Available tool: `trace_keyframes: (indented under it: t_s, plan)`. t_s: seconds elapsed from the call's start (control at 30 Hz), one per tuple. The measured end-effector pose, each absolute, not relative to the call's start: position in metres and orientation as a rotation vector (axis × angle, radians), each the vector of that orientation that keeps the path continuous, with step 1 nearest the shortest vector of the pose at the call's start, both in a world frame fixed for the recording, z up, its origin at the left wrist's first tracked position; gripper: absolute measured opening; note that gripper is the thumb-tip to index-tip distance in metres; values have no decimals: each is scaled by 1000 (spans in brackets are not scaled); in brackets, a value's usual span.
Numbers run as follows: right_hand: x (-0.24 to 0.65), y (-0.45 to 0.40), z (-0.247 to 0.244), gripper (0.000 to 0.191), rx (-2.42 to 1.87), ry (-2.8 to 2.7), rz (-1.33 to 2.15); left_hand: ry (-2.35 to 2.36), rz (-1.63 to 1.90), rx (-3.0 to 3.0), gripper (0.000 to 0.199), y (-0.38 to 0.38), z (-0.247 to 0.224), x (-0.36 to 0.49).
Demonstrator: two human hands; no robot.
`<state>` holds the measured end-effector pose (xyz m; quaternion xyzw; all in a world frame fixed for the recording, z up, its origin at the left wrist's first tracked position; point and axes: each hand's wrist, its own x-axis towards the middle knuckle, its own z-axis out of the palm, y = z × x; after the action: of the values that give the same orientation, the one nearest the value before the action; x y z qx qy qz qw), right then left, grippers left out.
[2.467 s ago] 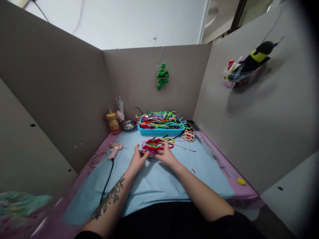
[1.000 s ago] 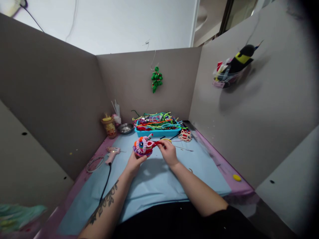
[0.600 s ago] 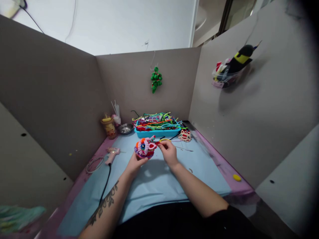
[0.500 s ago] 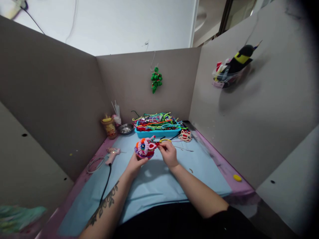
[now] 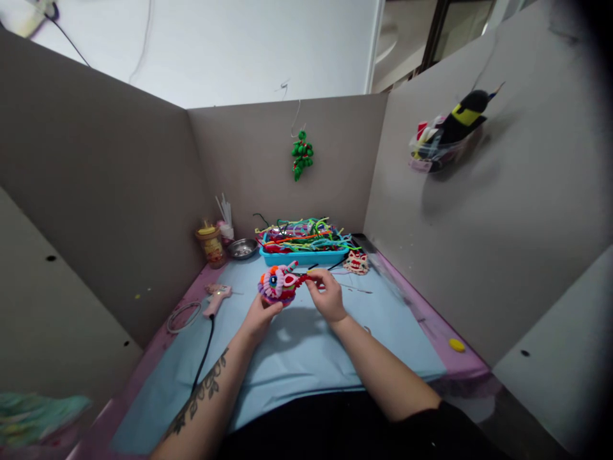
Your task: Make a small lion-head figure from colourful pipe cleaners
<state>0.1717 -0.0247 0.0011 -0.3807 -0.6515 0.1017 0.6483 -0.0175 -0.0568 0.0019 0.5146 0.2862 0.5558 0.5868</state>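
Note:
My left hand (image 5: 260, 318) is closed around the underside of a small colourful lion-head figure (image 5: 274, 285), which looks made of pipe cleaners. It is pink, orange, purple and red, with a round blue eye and a pink-and-red ear shape on its right side. From that side a fuzzy red strip (image 5: 301, 280), seemingly a pipe cleaner, runs to my right hand (image 5: 328, 298), whose thumb and forefinger pinch it. The figure is held above the light blue cloth (image 5: 306, 348). Its underside is hidden by my left fingers.
A blue tray (image 5: 304, 258) piled with pipe cleaners is at the back, beside a flat cream-and-red lion face (image 5: 355, 262). To the left are a pink glue gun (image 5: 218, 299), a metal bowl (image 5: 242, 248) and a yellow-lidded cup (image 5: 209, 246). A yellow disc (image 5: 456, 345) lies right.
My right hand has shifted slightly right, and a longer piece of the red strip shows between it and the figure. My left hand keeps the figure in nearly the same place.

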Motion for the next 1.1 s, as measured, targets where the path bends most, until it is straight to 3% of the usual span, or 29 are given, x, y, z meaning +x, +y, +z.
trace_keyframes:
  t_s: [0.4,0.53,0.63,0.77,0.87,0.97,1.1]
  plan:
    - [175,-13,-6,15,-858,-1713,375,1143,1035,992,66,-50,-18,-23]
    - [175,-10,-9,14,-874,-1755,354,1531,1281,1323,73,-56,-17,-23]
    - [174,-8,-12,13,-905,-1755,344,1660,1526,1887,58,-59,0,-18]
    - [173,-6,-13,12,-957,-1726,349,1509,1082,2607,24,-44,31,0]
    - [172,-5,-14,10,-992,-1696,362,1530,867,2777,29,-24,41,14]
    - [170,-2,-16,7,-1032,-1651,371,1543,742,2847,17,-8,38,18]
    - [164,2,-18,9,-1130,-1619,307,1575,759,2837,16,-3,28,14]
